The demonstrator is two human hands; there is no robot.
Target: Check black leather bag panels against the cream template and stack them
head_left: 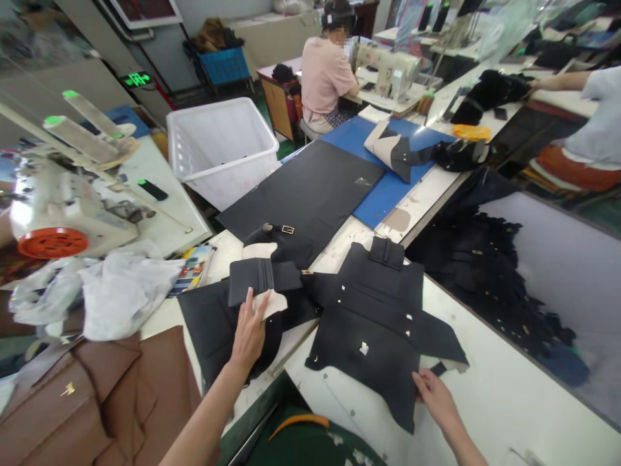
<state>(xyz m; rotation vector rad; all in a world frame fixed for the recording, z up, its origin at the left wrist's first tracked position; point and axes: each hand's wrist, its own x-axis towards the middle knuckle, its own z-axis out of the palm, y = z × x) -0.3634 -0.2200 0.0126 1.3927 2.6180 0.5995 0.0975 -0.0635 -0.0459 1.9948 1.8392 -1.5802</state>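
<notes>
My left hand (250, 331) rests with its fingers stretched out on a small black folded leather piece (247, 278) with cream flaps (272, 304). That piece lies over other black leather parts, near a strap with a gold buckle (288, 230). At the right, a large black leather bag panel (361, 346) lies spread on the white table, with small metal fittings on it. Thumb and fingers of my right hand (435, 393) pinch the panel's lower right edge. A pale-backed flap (444, 364) sticks out beside this hand.
Brown leather pieces (130, 388) and white plastic bags (126, 291) lie at the left, by a sewing machine (68, 207). A black sheet (305, 194) lies ahead, near a white bin (218, 139). At the right, a bin holds black parts (466, 272). Two co-workers sit beyond.
</notes>
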